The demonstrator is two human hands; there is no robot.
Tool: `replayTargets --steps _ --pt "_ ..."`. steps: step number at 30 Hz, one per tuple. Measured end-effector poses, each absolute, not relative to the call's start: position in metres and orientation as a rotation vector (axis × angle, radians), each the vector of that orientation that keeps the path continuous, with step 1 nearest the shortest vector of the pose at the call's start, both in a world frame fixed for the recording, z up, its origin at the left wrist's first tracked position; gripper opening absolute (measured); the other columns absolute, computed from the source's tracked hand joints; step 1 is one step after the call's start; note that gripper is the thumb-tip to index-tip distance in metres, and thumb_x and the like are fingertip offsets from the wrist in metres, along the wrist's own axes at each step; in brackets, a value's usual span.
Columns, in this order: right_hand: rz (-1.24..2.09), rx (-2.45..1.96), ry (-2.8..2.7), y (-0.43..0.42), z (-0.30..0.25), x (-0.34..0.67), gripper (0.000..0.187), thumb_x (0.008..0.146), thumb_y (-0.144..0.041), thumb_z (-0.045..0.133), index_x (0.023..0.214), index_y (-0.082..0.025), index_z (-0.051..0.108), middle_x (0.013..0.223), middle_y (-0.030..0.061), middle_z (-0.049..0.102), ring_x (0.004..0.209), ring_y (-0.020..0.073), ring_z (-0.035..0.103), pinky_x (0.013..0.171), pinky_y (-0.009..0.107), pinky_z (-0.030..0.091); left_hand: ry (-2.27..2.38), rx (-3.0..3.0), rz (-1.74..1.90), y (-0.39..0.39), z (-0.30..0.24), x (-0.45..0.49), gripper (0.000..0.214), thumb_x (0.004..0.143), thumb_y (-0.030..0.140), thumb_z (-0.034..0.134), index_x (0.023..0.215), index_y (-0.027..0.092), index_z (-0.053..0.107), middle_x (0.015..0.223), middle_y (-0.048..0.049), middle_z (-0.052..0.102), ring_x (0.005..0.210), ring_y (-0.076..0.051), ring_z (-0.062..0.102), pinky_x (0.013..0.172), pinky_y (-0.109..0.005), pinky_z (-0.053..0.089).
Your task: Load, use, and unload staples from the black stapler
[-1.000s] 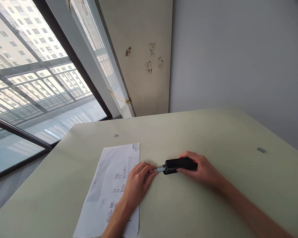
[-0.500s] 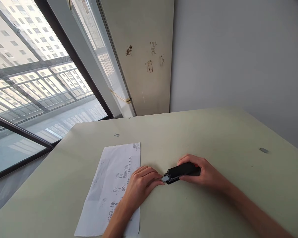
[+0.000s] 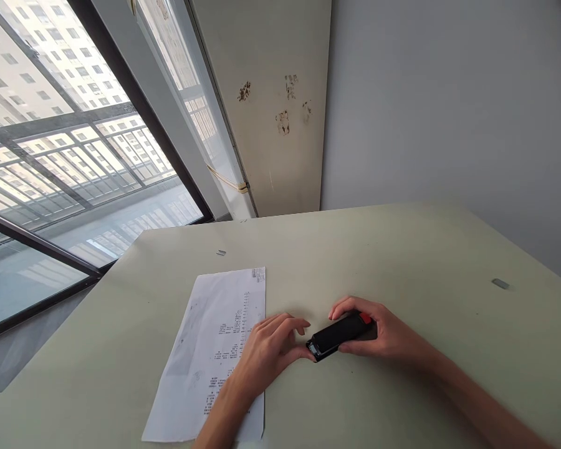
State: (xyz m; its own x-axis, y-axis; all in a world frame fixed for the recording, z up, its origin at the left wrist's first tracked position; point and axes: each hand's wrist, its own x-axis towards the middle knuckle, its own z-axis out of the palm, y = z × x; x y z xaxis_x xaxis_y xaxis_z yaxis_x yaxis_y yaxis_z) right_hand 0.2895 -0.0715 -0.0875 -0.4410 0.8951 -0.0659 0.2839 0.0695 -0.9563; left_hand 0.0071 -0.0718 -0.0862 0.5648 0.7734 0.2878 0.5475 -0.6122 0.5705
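My right hand [image 3: 371, 327] is wrapped round a black stapler [image 3: 339, 332] with a red patch near its rear end. The stapler's front points left and slightly toward me, and a bit of metal shows at its tip. My left hand [image 3: 273, 346] rests partly over the printed paper sheet [image 3: 187, 362], its thumb and index finger spread apart. The left thumb touches the stapler's front end, and nothing is gripped between those fingers. Part of the sheet's right side is hidden under my left hand and forearm.
Small grey strips, which look like staples, lie on the pale green table [image 3: 402, 255]: some strips [image 3: 221, 252] at the far left and a larger strip [image 3: 500, 284] at the right. A grey wall [image 3: 449, 100] and a window [image 3: 75, 125] stand beyond the table.
The metal piece that stuck out of the stapler's front is now back inside. My left fingers have let go of it and opened. The stapler has tilted, showing its red patch.
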Motion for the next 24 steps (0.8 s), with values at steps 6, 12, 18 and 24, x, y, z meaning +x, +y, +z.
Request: replayTargets --steps 6,12,18,24 --pt "1.456 -1.151 -1.773 -0.075 -0.084 0.284 0.032 0.081 -0.033 0.082 0.108 -0.028 0.066 0.111 0.0013 0.068 0.084 0.0187 0.060 0.076 0.030 0.050 1.048 2.330 0.728 -0.073 -0.086 0.007 0.039 0.092 0.052 0.075 0.117 0.026 0.061 0.095 0.0009 0.073 0.071 -0.012 0.062 0.068 -0.025 0.051" --pt "1.429 -1.156 -1.779 -0.076 -0.083 0.280 0.032 0.080 -0.031 0.082 0.108 -0.028 0.066 0.108 0.0006 0.067 0.085 0.0190 0.059 0.076 0.031 0.047 1.062 2.342 0.732 -0.073 -0.086 0.008 0.035 0.093 0.049 0.074 0.115 0.025 0.061 0.090 0.0017 0.072 0.069 -0.012 0.060 0.067 -0.025 0.051" --pt "1.403 -1.160 -1.778 -0.078 -0.083 0.278 0.032 0.081 -0.033 0.081 0.110 -0.029 0.066 0.109 0.0007 0.068 0.087 0.0200 0.060 0.078 0.032 0.046 1.090 2.386 0.734 -0.074 -0.086 0.008 0.033 0.094 0.050 0.072 0.113 0.025 0.062 0.090 0.0009 0.073 0.068 -0.012 0.061 0.067 -0.025 0.051" --pt "1.390 -1.157 -1.778 -0.080 -0.084 0.278 0.033 0.082 -0.033 0.082 0.111 -0.030 0.067 0.109 0.0002 0.069 0.088 0.0204 0.062 0.079 0.032 0.047 1.115 2.400 0.724 -0.074 -0.085 0.008 0.031 0.094 0.048 0.073 0.111 0.025 0.061 0.090 0.0022 0.073 0.067 -0.012 0.061 0.064 -0.025 0.049"
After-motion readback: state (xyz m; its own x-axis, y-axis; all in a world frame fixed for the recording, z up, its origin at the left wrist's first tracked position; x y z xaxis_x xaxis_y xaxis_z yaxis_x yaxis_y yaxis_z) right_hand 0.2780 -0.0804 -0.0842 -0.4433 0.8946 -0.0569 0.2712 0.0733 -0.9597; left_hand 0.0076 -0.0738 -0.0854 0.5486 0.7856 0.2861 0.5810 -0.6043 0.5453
